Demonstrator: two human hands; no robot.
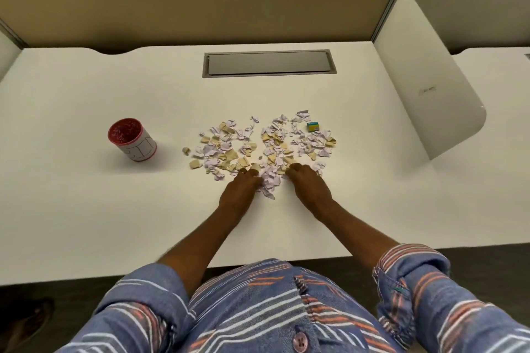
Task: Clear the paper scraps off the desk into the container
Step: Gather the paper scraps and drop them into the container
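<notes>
Right now both of the person's hands lie palm-down on the white laminate desk (86, 89), at the near edge of a wide scatter of torn lilac and tan paper scraps (259, 146). The left hand (240, 185) has its fingers curled loosely into the scraps, and the right hand (308, 185) mirrors it; a small heap of lilac bits sits bunched between them. Neither hand has closed on anything that I can make out. Well to the left of the scatter stands a red-rimmed white cylindrical container (132, 139), upright, red inside. At the scatter's far right edge sits a small blue and yellow box (313, 126). Beyond the scatter a grey rectangular cable hatch (269, 63) is set into the desk.
</notes>
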